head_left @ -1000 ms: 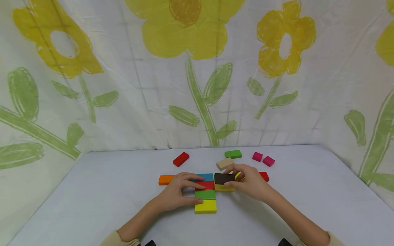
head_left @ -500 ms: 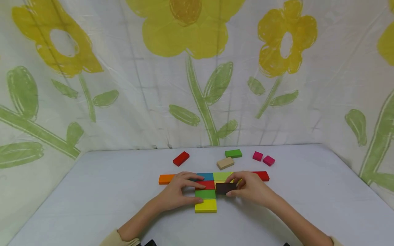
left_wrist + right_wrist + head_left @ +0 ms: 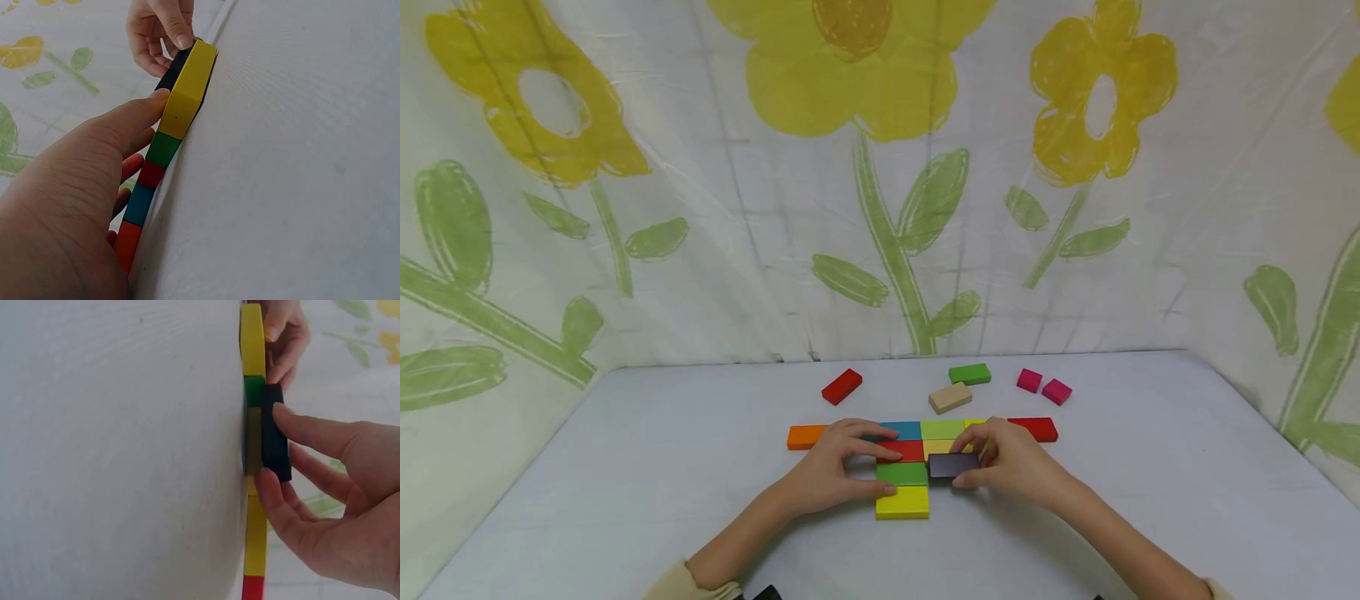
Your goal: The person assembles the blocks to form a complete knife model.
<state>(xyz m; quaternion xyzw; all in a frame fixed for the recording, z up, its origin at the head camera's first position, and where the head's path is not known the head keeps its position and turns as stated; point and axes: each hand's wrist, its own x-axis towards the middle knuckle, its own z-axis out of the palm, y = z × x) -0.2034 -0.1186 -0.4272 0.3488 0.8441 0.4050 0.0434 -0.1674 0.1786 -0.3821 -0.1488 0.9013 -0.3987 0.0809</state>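
Observation:
My right hand (image 3: 1011, 458) pinches a black rectangular block (image 3: 953, 466) between thumb and fingers. In the right wrist view this black block (image 3: 273, 425) is held just above the table, close to the pale yellow block (image 3: 937, 448). My left hand (image 3: 826, 477) rests beside and over a column of flat blocks, its fingertips on the blue block (image 3: 907, 431) and the red block (image 3: 912, 451). Its thumb touches the yellow block (image 3: 902, 505) at the near end. Between red and yellow lies a green block (image 3: 901, 474). A light green block (image 3: 942, 430) sits right of the blue one.
An orange block (image 3: 805, 437) and a red block (image 3: 1036, 429) end the row left and right. Behind lie a loose red block (image 3: 842, 387), a green block (image 3: 970, 374), a beige block (image 3: 951, 397) and two small pink blocks (image 3: 1029, 381). A flowered curtain (image 3: 880, 192) borders the white table (image 3: 625, 483).
My right hand has brought the black block toward me, from over the light green and pale yellow blocks to their near side. My left hand has stayed in place.

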